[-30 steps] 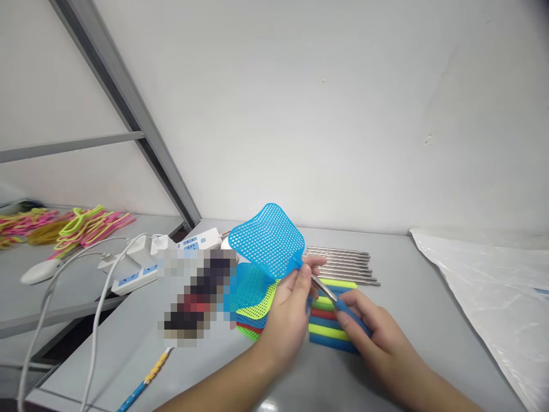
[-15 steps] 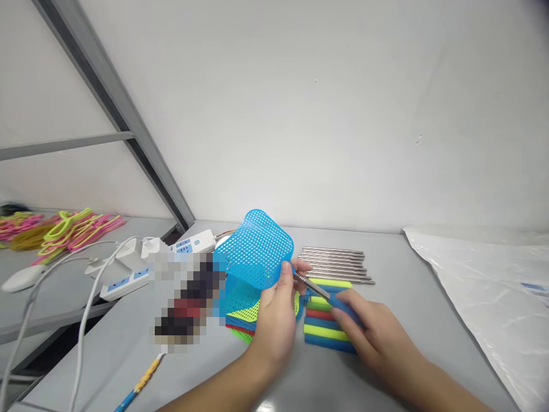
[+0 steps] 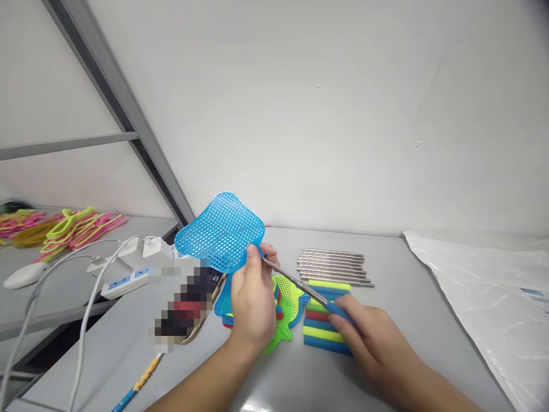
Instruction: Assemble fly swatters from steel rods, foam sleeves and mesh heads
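My left hand (image 3: 253, 303) is closed on the neck of a blue mesh fly swatter head (image 3: 221, 232), held above the table. A thin metal telescopic rod (image 3: 295, 280) runs from that neck down to the right. It ends in a blue handle (image 3: 339, 315), which my right hand (image 3: 377, 337) grips with fingers wrapped round it. Below lies a pile of loose swatter heads (image 3: 295, 297) in green, yellow, blue and red, partly hidden by my left hand. Beside the pile, several coloured handle tubes (image 3: 323, 333) lie in a row, and behind them several metal rods (image 3: 330, 263).
At the left a phone (image 3: 210, 284), partly blurred out, lies plugged into a cable. White power strips (image 3: 124, 283) and cords stand by the table edge. Pink and yellow cords (image 3: 81, 229) lie on a farther surface. Clear plastic sheeting (image 3: 480, 286) covers the right side.
My left hand has moved left with the blue swatter head, and more of the metal rod now shows between the hands. My right hand has stayed nearly in place. More of the pile is uncovered.
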A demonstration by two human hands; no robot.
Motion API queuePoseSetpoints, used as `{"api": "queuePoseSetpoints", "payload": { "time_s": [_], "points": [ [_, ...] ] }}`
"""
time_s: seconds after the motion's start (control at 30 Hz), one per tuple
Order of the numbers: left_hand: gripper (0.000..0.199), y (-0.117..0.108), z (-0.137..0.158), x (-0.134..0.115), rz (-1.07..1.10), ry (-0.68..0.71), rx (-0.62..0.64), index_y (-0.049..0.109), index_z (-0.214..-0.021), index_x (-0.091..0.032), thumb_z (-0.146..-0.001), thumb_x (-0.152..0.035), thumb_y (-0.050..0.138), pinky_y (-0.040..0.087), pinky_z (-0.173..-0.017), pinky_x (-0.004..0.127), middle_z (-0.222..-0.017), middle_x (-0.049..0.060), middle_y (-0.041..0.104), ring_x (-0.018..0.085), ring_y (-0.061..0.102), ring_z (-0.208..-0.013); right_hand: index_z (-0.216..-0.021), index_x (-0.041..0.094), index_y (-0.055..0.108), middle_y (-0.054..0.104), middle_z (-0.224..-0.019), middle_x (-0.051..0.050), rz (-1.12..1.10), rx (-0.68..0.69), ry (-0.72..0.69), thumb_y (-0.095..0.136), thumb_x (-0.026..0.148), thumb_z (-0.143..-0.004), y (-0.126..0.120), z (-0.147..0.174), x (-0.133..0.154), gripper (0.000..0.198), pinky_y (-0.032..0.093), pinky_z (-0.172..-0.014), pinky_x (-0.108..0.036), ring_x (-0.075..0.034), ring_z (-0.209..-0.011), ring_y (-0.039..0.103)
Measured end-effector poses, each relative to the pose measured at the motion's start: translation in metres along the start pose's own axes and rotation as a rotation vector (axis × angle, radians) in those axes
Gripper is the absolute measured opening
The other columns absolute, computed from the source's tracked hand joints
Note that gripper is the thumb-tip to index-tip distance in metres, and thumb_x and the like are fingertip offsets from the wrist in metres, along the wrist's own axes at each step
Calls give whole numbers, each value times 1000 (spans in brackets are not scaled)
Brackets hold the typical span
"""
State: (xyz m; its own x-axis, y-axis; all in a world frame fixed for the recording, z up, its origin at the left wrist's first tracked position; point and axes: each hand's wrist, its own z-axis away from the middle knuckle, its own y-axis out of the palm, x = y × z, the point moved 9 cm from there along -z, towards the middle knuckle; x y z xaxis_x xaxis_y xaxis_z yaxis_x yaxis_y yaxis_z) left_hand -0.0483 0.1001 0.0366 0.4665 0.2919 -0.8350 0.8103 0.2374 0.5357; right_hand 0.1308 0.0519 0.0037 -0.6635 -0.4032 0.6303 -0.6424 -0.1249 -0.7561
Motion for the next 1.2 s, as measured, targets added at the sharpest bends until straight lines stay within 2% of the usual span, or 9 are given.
{"api": "queuePoseSetpoints", "payload": {
  "time_s": [0.1, 0.2, 0.4, 0.53, 0.67, 0.8, 0.9, 1.1, 1.2],
  "points": [
    [37, 1, 1, 7, -26, -18, 43, 64, -82, -18, -88, -53, 54, 44, -67, 23, -75, 1, 53, 12, 51, -70, -78, 24, 38, 51, -63, 4, -57, 37, 55, 31, 42, -100, 4, 1, -6, 29, 29, -53, -26, -14, -54, 43],
    [40, 7, 10, 22, -178, -62, 152, 65, -82, -18, -90, -54, 50, 42, -68, 23, -78, 3, 55, 13, 49, -74, -76, 24, 39, 51, -63, 3, -137, 55, 131, 32, 45, -99, 7, 1, -15, 32, 30, -53, -26, -14, -55, 44],
    [39, 37, 51, 53, -388, -226, 537, 68, -86, -17, -96, -46, 43, 41, -73, 26, -81, 4, 57, 15, 50, -76, -84, 23, 52, 57, -73, 2, -394, 88, 143, 40, 47, -96, 9, -2, -6, 29, 38, -63, -25, -14, -66, 50],
    [39, 45, 65, 59, -399, -284, 649, 69, -94, -18, -98, -43, 39, 42, -79, 28, -78, 3, 57, 16, 54, -79, -61, 21, 44, 41, -51, 4, -649, 156, 208, 32, 51, -98, 14, -1, 0, 49, 35, -58, -24, -12, -54, 39],
    [39, 40, 63, 59, -375, -286, 625, 67, -89, -18, -97, -44, 39, 41, -86, 31, -90, 6, 61, 20, 56, -91, -63, 21, 42, 35, -43, 7, -745, 194, 261, 34, 53, -97, 17, 1, 0, 48, 30, -49, -23, -10, -44, 31],
    [37, 36, 59, 57, -352, -267, 563, 63, -80, -18, -96, -44, 42, 41, -83, 32, -87, 6, 58, 20, 54, -89, -66, 22, 41, 35, -44, 8, -744, 224, 271, 37, 53, -96, 16, 1, 2, 44, 29, -46, -22, -9, -42, 30],
    [35, 38, 48, 42, -262, -179, 509, 60, -75, -18, -96, -41, 43, 40, -81, 29, -85, 5, 53, 18, 50, -85, -65, 21, 43, 38, -45, 7, -734, 217, 279, 37, 51, -97, 15, -1, 2, 44, 29, -46, -22, -9, -43, 33],
    [33, 28, 11, 9, -4, -76, 281, 53, -69, -18, -95, -38, 48, 38, -71, 24, -81, 2, 41, 15, 42, -76, -65, 21, 46, 39, -46, 7, -705, 253, 307, 40, 48, -97, 15, 1, 5, 43, 28, -46, -21, -9, -45, 33],
    [33, 28, 6, 2, 10, -26, 292, 53, -69, -17, -95, -37, 48, 38, -72, 23, -80, 1, 41, 14, 42, -77, -64, 21, 44, 39, -46, 7, -702, 262, 310, 39, 49, -97, 14, 2, 7, 43, 28, -46, -21, -8, -45, 32]
  ]
}}
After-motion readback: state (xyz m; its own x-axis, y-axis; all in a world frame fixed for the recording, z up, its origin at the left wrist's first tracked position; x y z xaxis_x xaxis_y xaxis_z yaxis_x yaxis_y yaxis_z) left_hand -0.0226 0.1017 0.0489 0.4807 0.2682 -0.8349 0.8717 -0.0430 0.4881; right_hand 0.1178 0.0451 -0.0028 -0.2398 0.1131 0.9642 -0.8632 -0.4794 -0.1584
